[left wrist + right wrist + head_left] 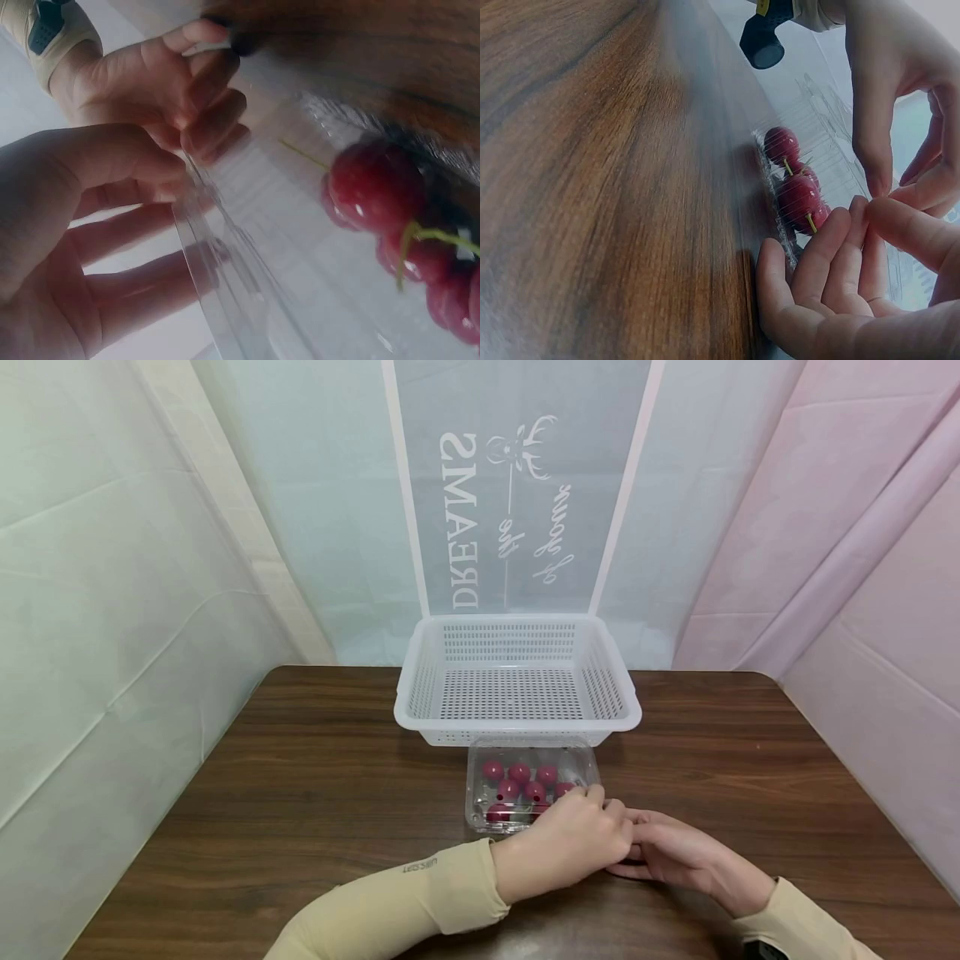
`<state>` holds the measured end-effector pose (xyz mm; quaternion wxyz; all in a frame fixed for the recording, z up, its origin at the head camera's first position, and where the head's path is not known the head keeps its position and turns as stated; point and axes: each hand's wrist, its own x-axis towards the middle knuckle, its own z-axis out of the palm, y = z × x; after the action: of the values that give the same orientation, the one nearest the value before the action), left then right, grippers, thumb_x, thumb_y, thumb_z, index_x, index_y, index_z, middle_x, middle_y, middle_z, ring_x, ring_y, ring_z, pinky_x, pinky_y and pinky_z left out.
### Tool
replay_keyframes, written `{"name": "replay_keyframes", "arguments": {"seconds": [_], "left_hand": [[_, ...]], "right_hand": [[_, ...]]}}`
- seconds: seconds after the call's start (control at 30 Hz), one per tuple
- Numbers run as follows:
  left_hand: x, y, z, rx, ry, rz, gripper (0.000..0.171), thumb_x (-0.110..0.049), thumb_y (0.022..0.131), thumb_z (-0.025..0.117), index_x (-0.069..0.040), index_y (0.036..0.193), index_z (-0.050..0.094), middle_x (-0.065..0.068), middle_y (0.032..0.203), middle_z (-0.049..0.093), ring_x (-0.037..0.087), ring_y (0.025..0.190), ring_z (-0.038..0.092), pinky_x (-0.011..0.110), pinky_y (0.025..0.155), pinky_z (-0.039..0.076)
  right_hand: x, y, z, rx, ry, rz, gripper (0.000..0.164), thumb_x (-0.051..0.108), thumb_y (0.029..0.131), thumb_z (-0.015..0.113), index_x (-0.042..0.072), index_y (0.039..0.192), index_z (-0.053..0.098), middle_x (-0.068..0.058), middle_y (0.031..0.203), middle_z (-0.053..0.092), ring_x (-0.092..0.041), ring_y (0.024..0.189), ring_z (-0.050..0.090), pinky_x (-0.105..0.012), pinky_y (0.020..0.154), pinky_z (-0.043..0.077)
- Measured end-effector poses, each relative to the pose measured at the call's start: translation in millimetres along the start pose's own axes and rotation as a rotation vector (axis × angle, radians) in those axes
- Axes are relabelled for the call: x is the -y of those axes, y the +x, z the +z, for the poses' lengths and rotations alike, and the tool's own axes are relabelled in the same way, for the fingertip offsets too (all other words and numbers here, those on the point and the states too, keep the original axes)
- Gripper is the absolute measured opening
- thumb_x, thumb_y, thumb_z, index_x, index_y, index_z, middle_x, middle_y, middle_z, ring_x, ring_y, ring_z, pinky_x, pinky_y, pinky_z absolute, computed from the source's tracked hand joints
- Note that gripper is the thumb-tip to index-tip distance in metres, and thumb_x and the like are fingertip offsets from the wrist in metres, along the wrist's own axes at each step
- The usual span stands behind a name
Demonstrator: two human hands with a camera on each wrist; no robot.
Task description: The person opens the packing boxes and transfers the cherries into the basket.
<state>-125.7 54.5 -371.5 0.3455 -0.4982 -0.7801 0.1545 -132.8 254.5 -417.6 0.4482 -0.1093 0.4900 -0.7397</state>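
A clear plastic clamshell box (480, 752) with several red cherries (519, 773) inside stands on the table. Both hands meet at its right edge. My left hand (573, 835) reaches across the near corner and pinches the rim between thumb and index finger; the other fingers (150, 289) spread along the plastic outside. Beside it, my right hand (682, 856) has its palm turned up, with thumb and index fingertip pinching the same edge. In the right wrist view the fingertips (877, 210) of both hands nearly touch. Green stems show on some cherries (375, 184).
A white perforated plastic basket (517, 725) stands directly behind the box at the table's back edge. Brown wood-grain table (337, 777) extends to both sides. Pale cloth walls (135, 568) enclose the back and sides. A dark wrist device (766, 41) sits on the left wrist.
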Motion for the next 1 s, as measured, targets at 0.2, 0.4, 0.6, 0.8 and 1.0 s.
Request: {"name": "replay_keyframes", "arguments": {"seconds": [0.2, 0.4, 0.6, 0.8, 1.0], "left_hand": [[-4.0, 3.5, 1.3, 0.020, 0.022, 0.026, 0.021, -0.018, 0.090, 0.052, -0.025, 0.075, 0.065, -0.012, 0.065, 0.054, 0.006, 0.055, 0.047, 0.017, 0.046, 0.038], [-5.2, 5.1, 1.1, 0.026, 0.034, 0.027, 0.020, -0.015, 0.086, 0.052, -0.025, 0.075, 0.065, -0.012, 0.063, 0.050, 0.004, 0.053, 0.048, 0.017, 0.044, 0.038], [-6.4, 5.7, 2.3, 0.026, 0.030, 0.013, 0.018, -0.016, 0.084, 0.053, -0.025, 0.076, 0.066, -0.012, 0.063, 0.049, 0.003, 0.052, 0.050, 0.018, 0.043, 0.040], [-7.6, 7.0, 1.8, 0.053, 0.023, -0.004, 0.016, -0.016, 0.081, 0.054, -0.026, 0.076, 0.065, -0.012, 0.063, 0.050, 0.002, 0.052, 0.050, 0.018, 0.042, 0.039], [-8.0, 8.0, 1.5, 0.085, 0.000, -0.028, 0.010, -0.019, 0.081, 0.058, -0.025, 0.078, 0.065, -0.011, 0.065, 0.051, 0.003, 0.052, 0.050, 0.019, 0.042, 0.039]], "right_hand": [[-0.5, 0.6, 0.7, -0.011, 0.002, -0.002, 0.031, 0.009, 0.100, 0.033, 0.020, 0.114, 0.059, 0.008, 0.107, 0.065, -0.007, 0.105, 0.060, -0.030, 0.094, 0.048], [0.2, 0.3, 2.7, -0.025, 0.007, 0.001, 0.032, 0.007, 0.100, 0.033, 0.020, 0.108, 0.061, 0.009, 0.105, 0.064, -0.007, 0.102, 0.060, -0.029, 0.093, 0.048], [-0.2, 0.6, 4.0, -0.034, -0.010, -0.007, 0.031, 0.007, 0.099, 0.034, 0.020, 0.105, 0.062, 0.009, 0.104, 0.064, -0.006, 0.102, 0.060, -0.029, 0.093, 0.048], [0.4, -0.4, 5.7, -0.054, -0.031, -0.007, 0.030, 0.007, 0.098, 0.036, 0.019, 0.105, 0.062, 0.010, 0.102, 0.064, -0.005, 0.100, 0.060, -0.029, 0.093, 0.048], [1.3, -0.6, 5.2, -0.066, -0.045, 0.004, 0.030, 0.007, 0.098, 0.036, 0.019, 0.105, 0.062, 0.010, 0.100, 0.064, -0.004, 0.098, 0.060, -0.028, 0.092, 0.049]]}}
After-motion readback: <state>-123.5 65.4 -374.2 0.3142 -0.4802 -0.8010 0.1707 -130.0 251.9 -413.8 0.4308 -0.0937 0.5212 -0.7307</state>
